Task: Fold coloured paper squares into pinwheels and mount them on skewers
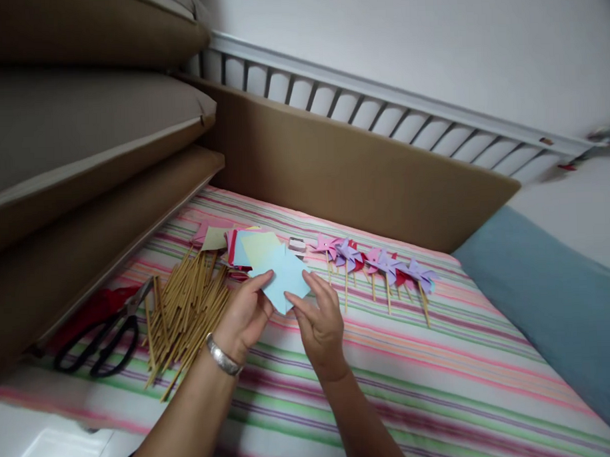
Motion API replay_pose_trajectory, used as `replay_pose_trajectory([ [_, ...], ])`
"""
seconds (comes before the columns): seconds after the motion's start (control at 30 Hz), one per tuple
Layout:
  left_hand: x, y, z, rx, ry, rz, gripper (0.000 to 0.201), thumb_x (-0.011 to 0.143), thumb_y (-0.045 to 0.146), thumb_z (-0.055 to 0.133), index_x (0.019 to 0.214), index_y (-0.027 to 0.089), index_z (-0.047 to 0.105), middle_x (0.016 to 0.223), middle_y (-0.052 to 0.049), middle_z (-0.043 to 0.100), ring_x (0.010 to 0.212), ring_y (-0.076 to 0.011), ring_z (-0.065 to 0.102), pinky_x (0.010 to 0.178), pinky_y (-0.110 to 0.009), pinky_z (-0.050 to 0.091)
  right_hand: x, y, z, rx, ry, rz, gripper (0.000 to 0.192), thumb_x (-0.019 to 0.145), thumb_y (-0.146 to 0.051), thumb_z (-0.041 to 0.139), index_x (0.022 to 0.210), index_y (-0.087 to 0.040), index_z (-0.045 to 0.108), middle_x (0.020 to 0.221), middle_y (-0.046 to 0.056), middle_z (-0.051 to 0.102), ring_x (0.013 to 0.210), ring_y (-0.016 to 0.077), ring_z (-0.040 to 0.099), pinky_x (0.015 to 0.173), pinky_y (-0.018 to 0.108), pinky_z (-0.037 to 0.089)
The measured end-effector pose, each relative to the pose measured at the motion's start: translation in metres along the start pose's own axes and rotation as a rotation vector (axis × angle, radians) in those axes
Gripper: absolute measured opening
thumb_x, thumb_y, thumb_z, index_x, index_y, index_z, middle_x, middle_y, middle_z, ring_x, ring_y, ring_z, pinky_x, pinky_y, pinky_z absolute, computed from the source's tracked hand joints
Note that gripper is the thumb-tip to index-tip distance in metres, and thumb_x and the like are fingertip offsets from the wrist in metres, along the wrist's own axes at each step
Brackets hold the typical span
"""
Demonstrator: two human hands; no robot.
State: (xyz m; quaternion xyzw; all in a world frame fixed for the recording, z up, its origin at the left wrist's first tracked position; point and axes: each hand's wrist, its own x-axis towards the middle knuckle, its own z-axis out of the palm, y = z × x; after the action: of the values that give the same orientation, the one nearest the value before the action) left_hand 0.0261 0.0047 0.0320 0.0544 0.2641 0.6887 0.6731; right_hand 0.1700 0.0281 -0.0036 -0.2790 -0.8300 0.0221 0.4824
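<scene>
Between my two hands is a light blue square of paper [288, 277], with what look like short cuts in its edges. My left hand [248, 310] pinches its left corner with the thumb on top. On the right side, the fingers of my right hand [319, 315] grip the same sheet. Just behind it lies a stack of coloured paper squares [242, 249], pale green and blue on top. A loose heap of thin wooden sticks [188, 319] is left of my left wrist. To the right, several finished pinwheels [386, 262] in pink, purple and red lie in a row.
Black-handled scissors [113, 332] and a red item [95, 316] lie at the left. A small white object [297, 244] is behind the paper. Stacked cushions [96, 129] rise at left, a brown board [333, 167] stands behind, and a blue cushion [542, 300] is at right.
</scene>
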Motion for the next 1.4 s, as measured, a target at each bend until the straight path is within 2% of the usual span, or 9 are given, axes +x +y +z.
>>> replay_pose_trajectory([
  [0.1, 0.005, -0.011, 0.001, 0.056, 0.105, 0.000, 0.025, 0.078, 0.005, 0.055, 0.101, 0.007, 0.065, 0.093, -0.011, 0.073, 0.085, -0.0202, 0.068, 0.079, -0.031, 0.054, -0.018, 0.002, -0.005, 0.072, 0.035, 0.155, 0.035, 0.082, -0.010, 0.056, 0.110, -0.029, 0.064, 0.135, 0.006, 0.048, 0.126, 0.0243, 0.041, 0.102, 0.048, 0.036],
  [0.33, 0.013, -0.017, 0.004, 0.061, 0.099, 0.103, 0.033, 0.077, 0.006, 0.057, 0.109, 0.013, 0.063, 0.100, -0.008, 0.072, 0.091, -0.0175, 0.067, 0.084, -0.028, 0.053, -0.018, 0.024, -0.009, 0.708, 0.198, 0.926, 0.028, 0.081, -0.031, 0.059, 0.108, -0.022, 0.064, 0.113, 0.009, 0.066, 0.106, 0.0239, 0.060, 0.093, 0.046, 0.046],
  [0.43, 0.016, -0.020, 0.006, 0.082, 0.076, 0.126, 0.034, 0.077, 0.008, 0.057, 0.110, 0.015, 0.063, 0.101, -0.007, 0.072, 0.093, -0.0177, 0.067, 0.085, -0.028, 0.053, -0.015, 0.025, -0.010, 0.865, 0.194, 1.019, 0.026, 0.078, -0.034, 0.062, 0.100, -0.020, 0.066, 0.098, 0.007, 0.070, 0.092, 0.0216, 0.065, 0.087, 0.043, 0.050],
  [0.8, 0.016, -0.033, 0.009, 0.138, 0.016, 0.099, 0.025, 0.080, 0.012, 0.056, 0.102, 0.014, 0.067, 0.099, -0.006, 0.072, 0.095, -0.0186, 0.064, 0.087, -0.031, 0.050, -0.011, 0.008, -0.001, 1.036, 0.120, 1.038, 0.014, 0.074, -0.029, 0.067, 0.083, -0.018, 0.065, 0.077, 0.001, 0.068, 0.071, 0.0144, 0.062, 0.071, 0.029, 0.051],
  [0.97, 0.013, -0.046, 0.011, 0.248, -0.057, 0.099, 0.013, 0.075, 0.019, 0.064, 0.086, 0.014, 0.068, 0.095, -0.008, 0.070, 0.093, -0.0203, 0.063, 0.085, -0.033, 0.047, -0.010, 0.017, -0.008, 0.813, 0.182, 0.953, 0.011, 0.077, -0.029, 0.062, 0.082, -0.018, 0.062, 0.077, 0.001, 0.067, 0.073, 0.0161, 0.061, 0.070, 0.030, 0.049],
  [1.1, 0.007, -0.052, 0.013, 0.280, 0.169, 0.122, 0.019, 0.071, 0.021, 0.069, 0.089, 0.018, 0.066, 0.103, -0.006, 0.067, 0.098, -0.0185, 0.061, 0.092, -0.034, 0.042, -0.007, 0.031, -0.026, 0.211, 0.273, 0.699, 0.004, 0.080, -0.024, 0.059, 0.080, -0.021, 0.061, 0.076, 0.001, 0.064, 0.074, 0.0168, 0.059, 0.072, 0.031, 0.047],
  [1.17, 0.002, -0.053, 0.015, 0.258, 0.199, 0.107, 0.020, 0.073, 0.026, 0.068, 0.091, 0.019, 0.065, 0.108, -0.007, 0.065, 0.102, -0.0188, 0.059, 0.094, -0.034, 0.041, -0.008, 0.033, -0.031, 0.033, 0.269, 0.499, 0.008, 0.081, -0.018, 0.057, 0.085, -0.022, 0.062, 0.084, 0.003, 0.064, 0.082, 0.0181, 0.060, 0.078, 0.033, 0.047],
  [1.27, -0.002, -0.050, 0.019, 0.184, 0.075, 0.018, 0.025, 0.075, 0.039, 0.065, 0.087, 0.017, 0.066, 0.101, -0.008, 0.066, 0.099, -0.0198, 0.060, 0.091, -0.034, 0.044, -0.010, 0.032, -0.029, -0.049, 0.188, 0.305, 0.018, 0.081, -0.011, 0.054, 0.090, -0.023, 0.063, 0.093, 0.005, 0.064, 0.091, 0.0198, 0.058, 0.082, 0.037, 0.046],
  [1.4, -0.001, -0.041, 0.019, 0.102, -0.053, -0.035, 0.025, 0.077, 0.039, 0.063, 0.088, 0.017, 0.067, 0.089, -0.007, 0.068, 0.088, -0.0182, 0.063, 0.085, -0.034, 0.049, -0.012, 0.025, -0.023, -0.077, 0.102, 0.206, 0.024, 0.079, -0.007, 0.054, 0.090, -0.025, 0.064, 0.094, 0.005, 0.064, 0.088, 0.0206, 0.057, 0.077, 0.039, 0.046],
])
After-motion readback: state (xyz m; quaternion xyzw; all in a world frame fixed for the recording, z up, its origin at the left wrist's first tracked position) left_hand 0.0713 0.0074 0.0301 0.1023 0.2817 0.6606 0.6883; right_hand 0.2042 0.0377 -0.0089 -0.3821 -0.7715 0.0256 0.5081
